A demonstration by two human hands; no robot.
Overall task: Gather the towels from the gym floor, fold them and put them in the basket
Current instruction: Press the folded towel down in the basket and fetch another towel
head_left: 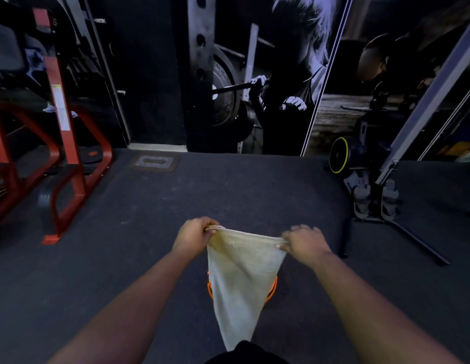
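A pale cream towel (241, 274) hangs in front of me, stretched along its top edge between both hands and tapering to a point below. My left hand (193, 236) pinches the top left corner. My right hand (304, 241) pinches the top right corner. Behind the hanging towel, on the dark floor, an orange-rimmed basket (272, 290) shows only as slivers of rim on either side; its inside is hidden by the towel.
A red steel machine frame (68, 164) stands at the left. At the right are a rower-like machine (370, 190) with a yellow-rimmed wheel (339, 155) and black floor legs. A small mat (155, 162) lies by the far mural wall. Dark rubber floor (149, 232) surrounds me.
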